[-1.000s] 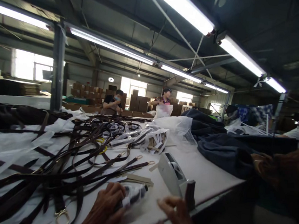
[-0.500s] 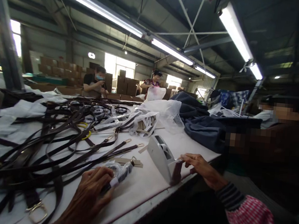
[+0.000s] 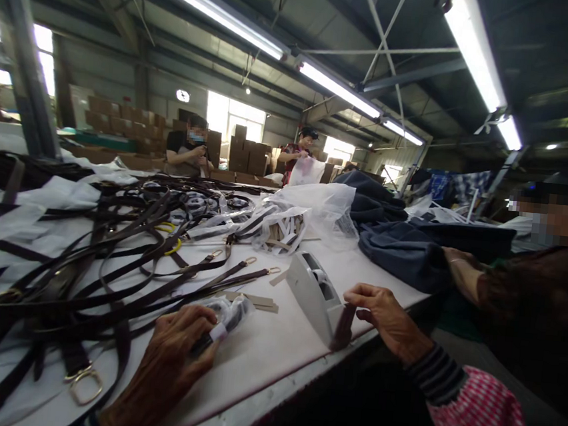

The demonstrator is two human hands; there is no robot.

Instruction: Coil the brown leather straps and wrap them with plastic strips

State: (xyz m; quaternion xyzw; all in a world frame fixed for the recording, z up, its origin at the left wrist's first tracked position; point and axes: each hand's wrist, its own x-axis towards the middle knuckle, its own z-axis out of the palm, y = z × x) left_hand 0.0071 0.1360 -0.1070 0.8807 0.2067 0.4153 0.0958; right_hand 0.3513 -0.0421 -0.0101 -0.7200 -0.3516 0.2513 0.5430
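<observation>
My left hand (image 3: 174, 356) is closed around a coiled dark strap in clear plastic (image 3: 234, 312), low over the white table. A small white piece shows on the bundle beside my fingertips. My right hand (image 3: 384, 316) pinches thumb and forefinger at the front end of a grey tape dispenser (image 3: 309, 289), at the tape's end; the clear tape itself is hard to see. The dispenser stands near the table's edge. Dark straps with metal clasps (image 3: 166, 289) lie left of and beyond my left hand.
Flat beige strips (image 3: 255, 301) lie beyond the bundle. Farther back are a clear plastic bag (image 3: 327, 207) and dark blue cloth (image 3: 405, 251). A co-worker's arm (image 3: 463, 274) rests at the right. Two people work across the table, with cardboard boxes (image 3: 246, 159) behind.
My right fingers have gone from stretched over the dispenser's front to a pinch there. The wrapped bundle has turned in my left hand, and its metal clasp no longer shows. The view has shifted slightly.
</observation>
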